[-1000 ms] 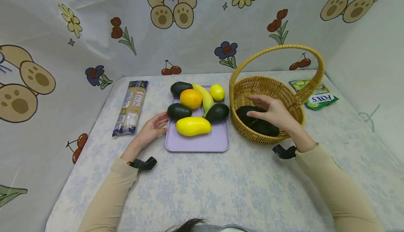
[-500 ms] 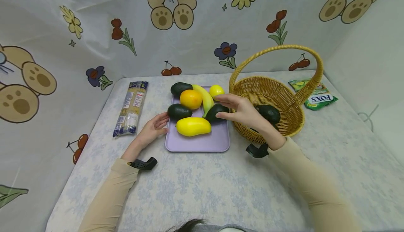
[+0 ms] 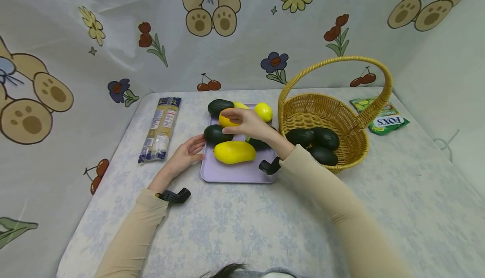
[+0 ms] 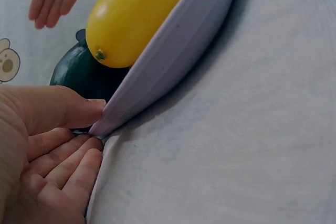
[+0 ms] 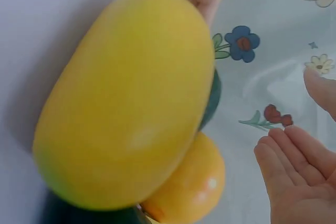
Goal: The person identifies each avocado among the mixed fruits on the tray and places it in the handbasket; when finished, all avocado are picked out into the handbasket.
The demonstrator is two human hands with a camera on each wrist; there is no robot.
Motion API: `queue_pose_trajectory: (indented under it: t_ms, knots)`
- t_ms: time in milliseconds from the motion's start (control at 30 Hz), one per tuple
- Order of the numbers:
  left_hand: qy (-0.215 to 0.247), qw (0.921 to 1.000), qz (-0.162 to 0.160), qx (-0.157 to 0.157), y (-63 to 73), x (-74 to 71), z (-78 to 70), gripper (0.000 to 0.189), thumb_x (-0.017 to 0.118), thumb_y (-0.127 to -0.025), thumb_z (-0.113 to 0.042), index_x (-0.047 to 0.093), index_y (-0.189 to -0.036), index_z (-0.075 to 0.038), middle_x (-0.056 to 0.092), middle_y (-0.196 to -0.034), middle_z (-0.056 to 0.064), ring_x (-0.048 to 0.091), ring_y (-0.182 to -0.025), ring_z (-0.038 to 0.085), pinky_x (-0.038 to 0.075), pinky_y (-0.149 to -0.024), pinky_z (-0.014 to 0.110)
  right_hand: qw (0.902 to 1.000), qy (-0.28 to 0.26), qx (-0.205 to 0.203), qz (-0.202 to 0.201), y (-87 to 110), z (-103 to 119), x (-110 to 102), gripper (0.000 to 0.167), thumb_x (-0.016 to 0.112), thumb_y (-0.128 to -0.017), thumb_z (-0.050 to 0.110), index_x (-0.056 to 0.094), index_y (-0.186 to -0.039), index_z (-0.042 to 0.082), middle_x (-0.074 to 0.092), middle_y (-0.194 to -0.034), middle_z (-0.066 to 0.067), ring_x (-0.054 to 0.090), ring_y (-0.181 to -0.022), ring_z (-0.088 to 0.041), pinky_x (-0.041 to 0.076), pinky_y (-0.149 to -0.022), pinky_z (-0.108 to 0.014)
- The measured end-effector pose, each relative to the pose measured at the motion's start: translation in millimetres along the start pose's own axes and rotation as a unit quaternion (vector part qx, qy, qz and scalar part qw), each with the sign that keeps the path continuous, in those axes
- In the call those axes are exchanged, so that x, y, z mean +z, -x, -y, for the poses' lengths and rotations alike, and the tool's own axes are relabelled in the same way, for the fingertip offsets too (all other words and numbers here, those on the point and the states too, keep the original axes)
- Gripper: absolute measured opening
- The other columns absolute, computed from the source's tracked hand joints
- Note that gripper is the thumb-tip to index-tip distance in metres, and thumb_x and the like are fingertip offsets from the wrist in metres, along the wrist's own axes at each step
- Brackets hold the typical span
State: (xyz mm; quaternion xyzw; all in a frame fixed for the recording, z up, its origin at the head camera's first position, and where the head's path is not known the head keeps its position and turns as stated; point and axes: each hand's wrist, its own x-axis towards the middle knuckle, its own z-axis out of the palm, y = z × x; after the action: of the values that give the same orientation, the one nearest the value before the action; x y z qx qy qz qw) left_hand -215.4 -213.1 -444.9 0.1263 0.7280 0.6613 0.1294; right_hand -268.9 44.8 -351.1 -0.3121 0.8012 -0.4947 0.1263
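- Evidently the right hand (image 3: 246, 123) has nothing in it: its thumb stands well apart from its fairly straight fingers, over the tray (image 3: 238, 176)
- The left hand (image 3: 187, 156) lies at the tray's edge, thumb along the rim and fingers loosely bent against the outside; it seems to steady the tray rather than clamp it
- The nearest avocado (image 3: 215, 135) lies on its side between the two hands, just beyond the left fingertips and under the right thumb; whether either hand touches it I cannot tell
- Its skin looks glossy and smooth, so I would expect it to be firm, fairly light and a bit slippery, and ready to roll if pushed from one side
- Best hold is round its fat middle, thumb on the side towards the wrists and fingers over the far side; a pinch on the narrow end would likely let it twist out
- The yellow mango (image 3: 235, 152) is just on the wrist side of that avocado, so the thumb has little room to slide between; coming from above looks easier
- The orange fruit (image 3: 224, 121), partly behind the right hand's fingers, is rounder and would probably roll more readily if bumped
- Out past the right wrist, the basket (image 3: 314, 103) holds three avocados (image 3: 323, 155); its wicker looks stiff, and its tall handle is something to keep the knuckles clear of
- Bruising seems a small risk with a light grip, though I cannot tell whether the fruit is real or plastic
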Motion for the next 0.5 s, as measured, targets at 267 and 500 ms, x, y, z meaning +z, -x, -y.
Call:
queue_pose_trajectory:
  t_ms: [267, 500]
  knots:
    - [0.006, 1.0000, 0.002, -0.001, 0.4, -0.2, 1.6, 0.068, 0.054, -0.086, 0.015, 0.025, -0.146, 0.003, 0.028, -0.149, 0.022, 0.031, -0.135, 0.030, 0.037, -0.105, 0.028, 0.9980, 0.036, 0.038, 0.035, -26.3, -14.1, 17.7, 0.060, 0.074, -0.084, 0.019, 0.049, -0.135, 0.001, 0.052, -0.135, -0.010, 0.049, -0.122, -0.020, 0.043, -0.100, -0.025]
    - [0.001, 1.0000, 0.005, 0.005, 1.8, -0.6, -0.3, 0.066, 0.055, -0.088, 0.012, 0.024, -0.146, 0.004, 0.028, -0.148, 0.023, 0.030, -0.135, 0.032, 0.035, -0.106, 0.031, 0.9933, 0.084, 0.056, 0.057, -33.7, -15.8, 25.7, 0.059, 0.072, -0.085, 0.016, 0.048, -0.136, 0.001, 0.051, -0.136, -0.009, 0.049, -0.123, -0.019, 0.041, -0.103, -0.026]
